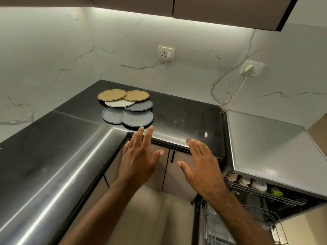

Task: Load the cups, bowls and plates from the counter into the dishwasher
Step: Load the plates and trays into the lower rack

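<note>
Both hands are empty. The left hand (139, 160) is held out flat with its fingers straight and spread, and its fingertips hang over the front edge of the glossy black stone surface (185, 110). The right hand (203, 166) hovers beside it, a little lower and short of the edge, fingers also apart and gripping nothing.

Six flat round plates lie overlapped on the surface just beyond the left fingertips:
- The nearest grey-blue plate (137, 118) sits straight ahead of those fingertips, close but apart.
- A second grey-blue plate (110, 115) lies just to its left.
- A third grey-blue plate (140, 105) lies behind it.
- A cream-white plate (118, 103) is further off.
- Two mustard-yellow plates (111, 94) (136, 95) are furthest from the hand.

No cups or bowls show on the surface. The open dishwasher is below and to the right of the right hand. Its wire upper rack (276, 196) already holds some pale crockery. The lower rack (219, 227) is partly hidden by the right forearm.

The step in hand is probably picking up the first plate. The nearest grey-blue plate is the best one to take, as it seems to lie over its left neighbour and should come away clean. It lies flat on slick stone with a low rim, so it likely needs sliding toward the edge until the rim overhangs, then a pinch with the thumb on top and fingers beneath. The slide should be short, because the plate is already near the edge and could drag its neighbour along. The right hand can steady the pile or take the plate for the swing to the lower rack.
</note>
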{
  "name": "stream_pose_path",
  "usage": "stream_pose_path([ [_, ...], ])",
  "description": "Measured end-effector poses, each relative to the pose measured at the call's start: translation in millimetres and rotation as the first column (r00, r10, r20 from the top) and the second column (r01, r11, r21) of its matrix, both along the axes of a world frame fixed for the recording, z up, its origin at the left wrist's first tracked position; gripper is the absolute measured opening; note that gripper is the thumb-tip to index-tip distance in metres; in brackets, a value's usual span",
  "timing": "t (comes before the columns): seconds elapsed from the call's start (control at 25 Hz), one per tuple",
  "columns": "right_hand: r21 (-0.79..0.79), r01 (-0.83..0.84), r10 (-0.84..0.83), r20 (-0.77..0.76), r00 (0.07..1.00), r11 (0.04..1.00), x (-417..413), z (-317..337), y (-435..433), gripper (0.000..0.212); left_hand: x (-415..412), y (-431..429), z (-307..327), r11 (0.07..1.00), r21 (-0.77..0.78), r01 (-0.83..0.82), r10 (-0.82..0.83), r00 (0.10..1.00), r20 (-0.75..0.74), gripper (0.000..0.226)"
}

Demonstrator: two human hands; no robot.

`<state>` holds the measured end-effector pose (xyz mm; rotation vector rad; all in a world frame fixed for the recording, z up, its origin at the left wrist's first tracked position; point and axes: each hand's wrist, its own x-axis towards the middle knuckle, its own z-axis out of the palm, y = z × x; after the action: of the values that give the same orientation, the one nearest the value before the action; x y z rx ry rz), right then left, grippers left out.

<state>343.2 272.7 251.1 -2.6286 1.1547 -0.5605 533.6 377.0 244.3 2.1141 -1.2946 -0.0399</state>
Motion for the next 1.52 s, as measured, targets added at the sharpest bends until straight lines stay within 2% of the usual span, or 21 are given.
stream_pose_path([
  [0.12, 0.009, -0.008, 0.008, -0.001, 1.000, 1.000, 25.9, 5.7, -8.6, 0.074, 23.3, 4.0, -3.8, 0.999, -0.024, -0.038, 0.038, 0.999, -0.037, 0.085],
  [0.4, 0.020, -0.091, 0.090, 0.022, 0.996, 0.996, 99.1, 1.6, -38.5, 0.074, 96.2, -3.9, -8.5, 0.993, -0.017, -0.121, 0.121, 0.993, 0.013, 0.084],
  [0.56, 0.018, -0.132, 0.131, 0.051, 0.990, 0.991, 135.0, -5.6, -82.5, 0.074, 135.7, -40.5, -15.9, 0.984, 0.008, -0.176, 0.175, 0.982, 0.074, 0.086],
  [0.88, 0.046, -0.236, 0.235, 0.024, 0.972, 0.971, 200.6, -18.6, -191.7, 0.074, 199.2, -127.0, -26.2, 0.959, 0.047, -0.280, 0.275, 0.957, 0.088, 0.088],
  [1.16, 0.140, -0.311, 0.315, -0.010, 0.949, 0.940, 292.9, -40.3, -249.0, 0.077, 279.4, -196.9, -51.3, 0.934, 0.193, -0.300, 0.287, 0.953, 0.096, 0.086],
  [1.52, 0.225, -0.262, 0.310, -0.218, 0.925, 0.939, 475.0, -80.3, -354.5, 0.076, 465.6, -307.9, -111.5, 0.878, 0.391, -0.276, 0.284, 0.958, 0.040, 0.076],
])
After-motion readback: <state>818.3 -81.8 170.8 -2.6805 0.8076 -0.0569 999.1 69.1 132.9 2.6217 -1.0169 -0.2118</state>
